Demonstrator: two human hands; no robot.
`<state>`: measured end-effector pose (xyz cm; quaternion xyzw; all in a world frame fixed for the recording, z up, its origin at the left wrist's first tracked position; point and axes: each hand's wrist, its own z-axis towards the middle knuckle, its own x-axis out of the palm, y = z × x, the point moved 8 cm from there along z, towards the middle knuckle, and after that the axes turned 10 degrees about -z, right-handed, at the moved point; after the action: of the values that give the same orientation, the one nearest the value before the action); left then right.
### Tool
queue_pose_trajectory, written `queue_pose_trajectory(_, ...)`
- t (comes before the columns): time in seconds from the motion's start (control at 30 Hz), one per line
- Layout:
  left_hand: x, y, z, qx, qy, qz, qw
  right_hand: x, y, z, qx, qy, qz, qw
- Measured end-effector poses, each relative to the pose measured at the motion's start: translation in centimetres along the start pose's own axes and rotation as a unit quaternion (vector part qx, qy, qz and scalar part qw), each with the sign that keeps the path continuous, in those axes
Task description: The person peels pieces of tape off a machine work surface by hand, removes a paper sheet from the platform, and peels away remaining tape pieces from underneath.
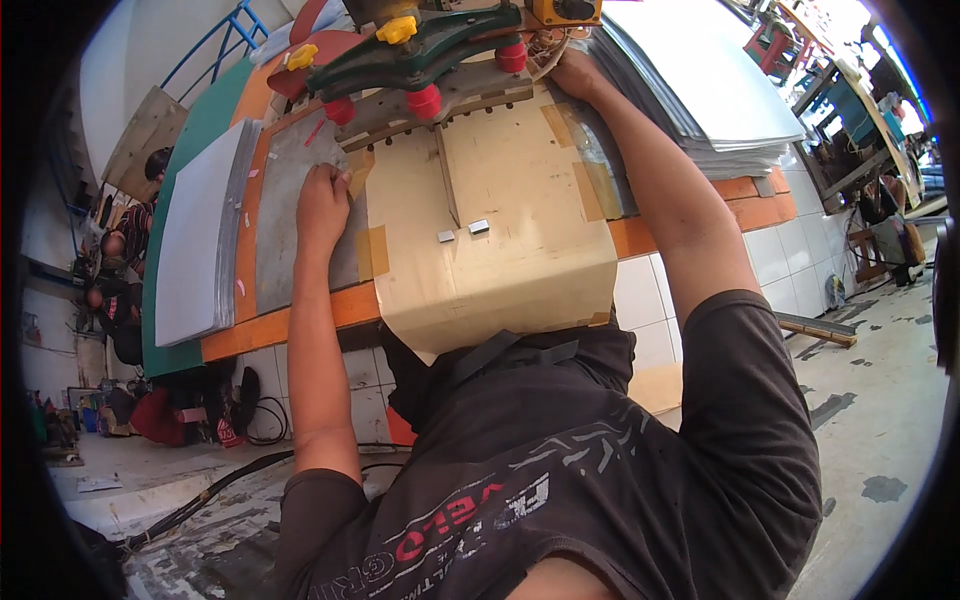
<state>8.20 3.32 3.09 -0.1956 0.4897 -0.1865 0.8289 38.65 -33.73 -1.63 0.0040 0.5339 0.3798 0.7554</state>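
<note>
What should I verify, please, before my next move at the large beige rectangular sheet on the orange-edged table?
1. Left hand apart from the dark green metal frame with red feet: ok.
2. Right hand's grip: cannot tell, fingertips unclear.
3. Brown tape strips present along both sides of the beige sheet: ok.
4. Beige sheet free of small silver rectangular blocks: not ok, two lie there.
5. Beige sheet flat throughout: not ok, its near end curves downward.

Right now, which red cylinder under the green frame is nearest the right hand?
The rightmost red cylinder, at the right end of the green frame, closest to the right hand; the middle cylinder and left cylinder sit farther left.
</note>
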Motion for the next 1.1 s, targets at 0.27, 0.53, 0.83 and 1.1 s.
queue_pose_trajectory(0.27, -0.7, 0.0, 0.3, 0.012, -0.033, 0.038, 0.999, -0.2, 0.0, 0.1, -0.002, -0.013, 0.001, 1.000)
queue_pose_trajectory(0.53, -1.1, 1.3, 0.3, 0.004, -0.051, 0.015, 0.999, -0.8, 1.7, -0.4, 0.000, -0.010, -0.020, 1.000)
queue_pose_trajectory(0.83, -0.9, 0.5, 0.5, 0.009, -0.063, -0.088, 0.994, 0.1, -1.2, 0.4, -0.003, -0.022, -0.001, 1.000)
queue_pose_trajectory(1.1, -0.4, -1.2, -0.1, 0.021, -0.010, -0.086, 0.996, -0.4, -0.2, 0.1, 0.000, -0.039, 0.043, 0.998)
